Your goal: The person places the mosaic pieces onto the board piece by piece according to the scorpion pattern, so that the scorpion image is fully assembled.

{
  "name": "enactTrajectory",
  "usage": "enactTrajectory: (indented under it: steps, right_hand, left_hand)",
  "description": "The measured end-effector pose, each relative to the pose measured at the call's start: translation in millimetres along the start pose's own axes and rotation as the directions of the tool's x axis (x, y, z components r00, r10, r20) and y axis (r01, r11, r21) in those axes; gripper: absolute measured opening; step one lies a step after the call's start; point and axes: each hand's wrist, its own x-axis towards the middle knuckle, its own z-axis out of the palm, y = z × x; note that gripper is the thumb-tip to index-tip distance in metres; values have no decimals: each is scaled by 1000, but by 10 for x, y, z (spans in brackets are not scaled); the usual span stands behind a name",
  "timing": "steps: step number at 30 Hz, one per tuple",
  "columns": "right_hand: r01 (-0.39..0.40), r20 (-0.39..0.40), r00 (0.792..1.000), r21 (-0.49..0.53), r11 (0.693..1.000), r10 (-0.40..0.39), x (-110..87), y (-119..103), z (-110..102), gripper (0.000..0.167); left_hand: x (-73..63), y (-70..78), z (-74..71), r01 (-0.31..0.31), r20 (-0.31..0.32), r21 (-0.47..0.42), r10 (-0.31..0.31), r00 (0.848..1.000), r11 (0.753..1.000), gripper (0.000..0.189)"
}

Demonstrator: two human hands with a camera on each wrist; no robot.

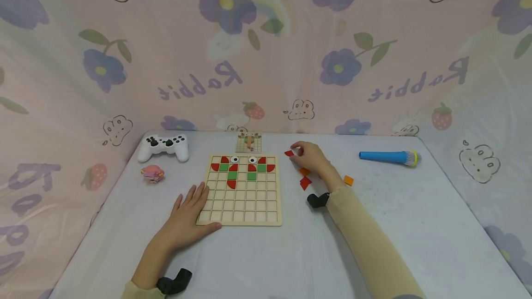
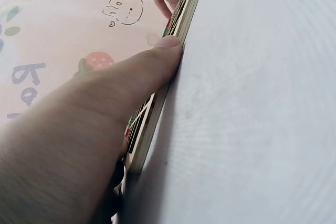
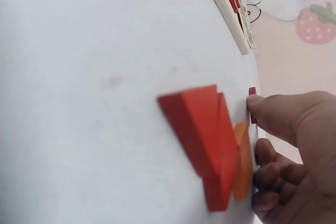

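Near the middle of the white table point(image 1: 415, 225), toward its far edge, lay a gridded wooden board point(image 1: 257, 206). The left hand point(image 1: 189, 220) rested with straight, spread fingers over the board's left edge, its thumb along the near edge by the near left corner; it gripped nothing. Beyond the board's right edge, toward the table's far edge, the right hand point(image 1: 313, 157) had a narrow grip, holding a small red piece point(image 1: 288, 153) at the tips of thumb and finger.

Set in the board's far rows were two eye pieces point(image 1: 234, 159), rounded red pieces point(image 1: 231, 184) and green squares point(image 1: 232, 176). A patterned card point(image 1: 249, 142) lay just beyond the board's far edge. Near the right wrist were an orange piece point(image 1: 305, 171) and, touching each other, loose red pieces point(image 1: 305, 183); another orange piece point(image 1: 348, 180) lay farther right.

By the table's far left corner sat a white controller point(image 1: 164, 147), with a pink toy point(image 1: 152, 173) nearer. Toward the far right corner lay a blue microphone point(image 1: 382, 156).
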Motion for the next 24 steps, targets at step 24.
enactTrajectory:
  steps: [24]
  right_hand:
    - [49,-8,999,46,998,-48,-165,-130,18,30]
  left_hand:
    - [1,-8,14,4,2,9,-4,1000,1000,114]
